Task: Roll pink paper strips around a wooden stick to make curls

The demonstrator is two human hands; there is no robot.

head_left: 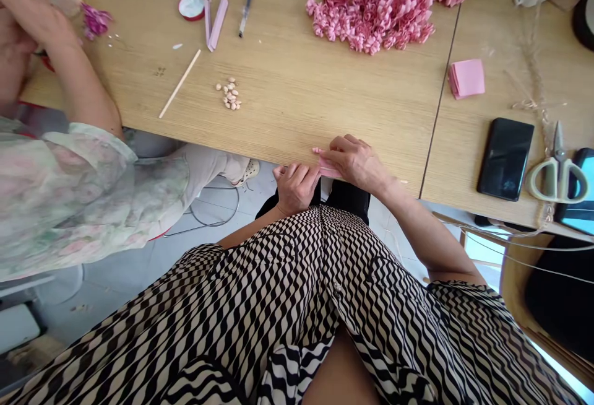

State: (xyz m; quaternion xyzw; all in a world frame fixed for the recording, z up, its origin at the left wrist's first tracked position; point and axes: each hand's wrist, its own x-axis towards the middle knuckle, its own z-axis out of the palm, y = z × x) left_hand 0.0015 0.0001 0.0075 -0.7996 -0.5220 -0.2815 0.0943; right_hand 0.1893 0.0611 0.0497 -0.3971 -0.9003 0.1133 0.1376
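While we sit close against the pale wooden table (371,95), seen from the head camera, our left hand (297,189) is closed on the near end of a narrow pink strip (328,170), and our right hand (356,162) has its bent fingers gathered over the strip's upper part, gripping it too. The strip lies between the two hands at the table's front edge, its small curled tip showing just beyond the right fingers; we judge that the edge steadies it, and that the two-handed grip holds it taut, though the covered stretch is hidden from us. The neat stack of pink squares (467,78) probably sits to our right for easy reach, with the curled pink pieces (380,2) massed farther back, likely to leave working room in front. Counting, we find one strip in hand, one stack whose layers we cannot number, one heap too dense to count, one black phone (505,158), one pair of cream-handled scissors (560,155), one thin wooden stick (180,84), roughly a dozen small beige oval pieces (231,98), one red-rimmed round tub (192,5) and one dark pen (245,15). At far left, a co-worker's blurred hands (39,15) are occupied, with what we cannot tell.
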